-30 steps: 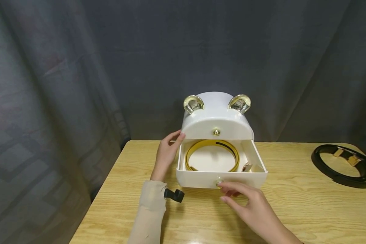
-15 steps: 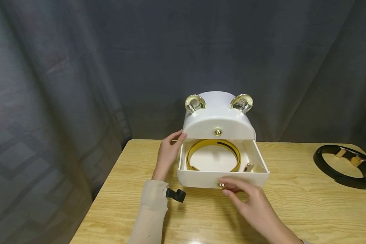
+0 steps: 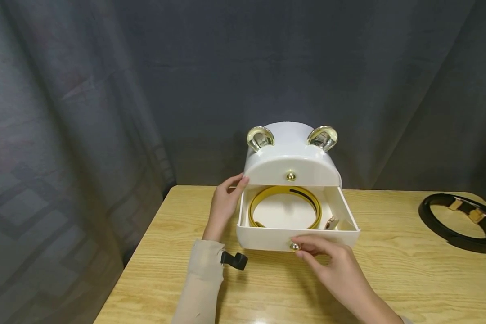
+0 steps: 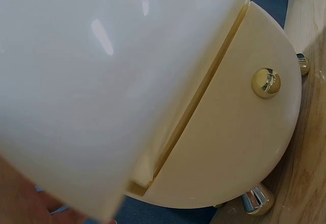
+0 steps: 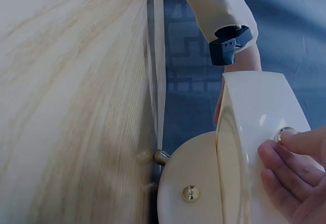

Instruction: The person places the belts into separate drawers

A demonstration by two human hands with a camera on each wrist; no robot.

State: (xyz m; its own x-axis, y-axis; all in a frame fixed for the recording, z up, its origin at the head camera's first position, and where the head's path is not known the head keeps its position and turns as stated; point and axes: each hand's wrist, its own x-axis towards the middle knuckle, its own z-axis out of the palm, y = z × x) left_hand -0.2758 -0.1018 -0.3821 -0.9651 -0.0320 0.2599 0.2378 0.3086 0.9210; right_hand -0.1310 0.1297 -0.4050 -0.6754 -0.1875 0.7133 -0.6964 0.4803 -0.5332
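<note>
A white storage box [image 3: 289, 148] with gold bear ears stands on the table, its lower drawer [image 3: 267, 238] pulled out. A coiled yellow belt [image 3: 256, 202] lies in the drawer, with a small gold-coloured piece [image 3: 331, 222] to its right. My right hand [image 3: 336, 265] pinches the gold knob [image 3: 294, 246] on the drawer front between thumb and forefinger; the right wrist view also shows this knob [image 5: 283, 132]. My left hand [image 3: 224, 202] rests against the left side of the box, thumb at its front corner, fingers partly hidden behind the side.
A coiled black belt [image 3: 433, 222] with gold fittings lies on the wooden table [image 3: 393, 270] at the far right. A second gold knob [image 3: 291, 176] sits on the upper front panel of the box. Dark grey curtains [image 3: 210, 81] hang behind the table and on the left.
My right thumb has come up to the knob, and thumb and forefinger now pinch it. The drawer stays pulled out and the left hand stays at the box's side. The view has shifted slightly.
</note>
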